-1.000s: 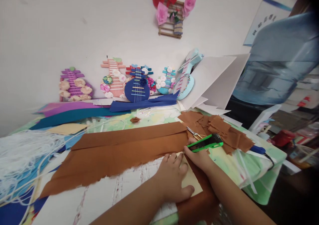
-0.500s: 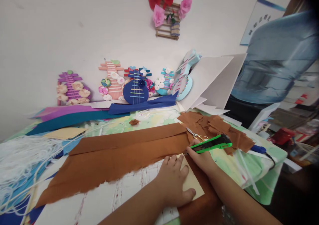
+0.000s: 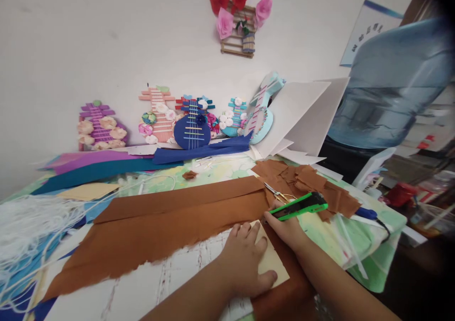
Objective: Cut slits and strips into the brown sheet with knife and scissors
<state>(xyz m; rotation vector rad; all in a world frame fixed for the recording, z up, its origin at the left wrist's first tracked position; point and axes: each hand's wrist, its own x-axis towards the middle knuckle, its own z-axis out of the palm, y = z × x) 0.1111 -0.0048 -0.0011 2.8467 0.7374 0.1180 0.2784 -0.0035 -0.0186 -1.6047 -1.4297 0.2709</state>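
Note:
My left hand lies spread over a cream card, pressing it onto brown paper and a white board. My right hand is closed around a green utility knife at the card's far right corner; the blade tip is hidden. Beneath and beyond stretches a large brown crepe-like sheet with a ragged near edge. The white board with dark red streaks shows in front of that edge. Scissors with gold-coloured handles lie just beyond my right hand.
Cut brown pieces are heaped at the right. White cord lies tangled at the left. Several decorated lute-shaped crafts, among them a dark blue one, lean against the wall. White boards and a large water bottle stand at the back right.
The whole view has shifted very slightly to the left. Both hands, the card and the knife keep nearly the same places relative to one another.

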